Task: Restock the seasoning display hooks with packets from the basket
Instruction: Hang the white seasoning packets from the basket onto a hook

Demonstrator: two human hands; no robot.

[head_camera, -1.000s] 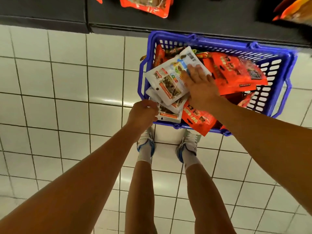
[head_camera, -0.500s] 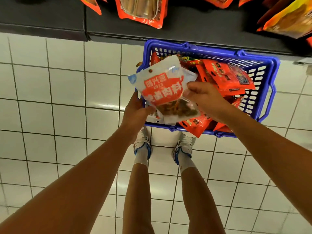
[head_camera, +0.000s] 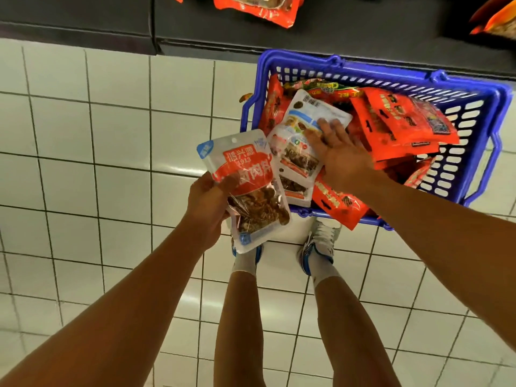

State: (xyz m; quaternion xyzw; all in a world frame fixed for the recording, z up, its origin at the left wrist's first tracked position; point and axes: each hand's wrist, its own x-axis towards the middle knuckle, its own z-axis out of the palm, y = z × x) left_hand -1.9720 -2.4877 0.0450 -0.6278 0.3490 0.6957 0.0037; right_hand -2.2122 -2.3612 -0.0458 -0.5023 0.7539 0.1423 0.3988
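Pinching one white packet (head_camera: 245, 188) along its left edge, the left hand (head_camera: 208, 208) had its thumb curled over the printed face and its fingers hidden behind. That packet hung left of centre in the frame, just outside the near-left corner of the basket (head_camera: 499, 113), its hang hole uppermost.

Right of it, the right hand (head_camera: 339, 152) lay flat, its fingers (head_camera: 326, 129) straight and spread on a second white packet (head_camera: 310, 135) atop the pile; no grip had closed there.

The packets looked light, thin and floppy, with glossy film that could slide between fingertips. The dark contents sat low in the pouch, so it would likely swing from a top hold. A pinch on the flat sealed margin near the hole seemed best, leaving the hole free for a hook.

Red packets (head_camera: 402, 127) crowded the basket's right side and spilled over its near rim, so a careless lift might drag them out. Open tiled floor (head_camera: 92, 135) filled the left of the frame. Across the top ran the dark shelf (head_camera: 363, 26) with hung packets (head_camera: 259, 7), close behind the basket.
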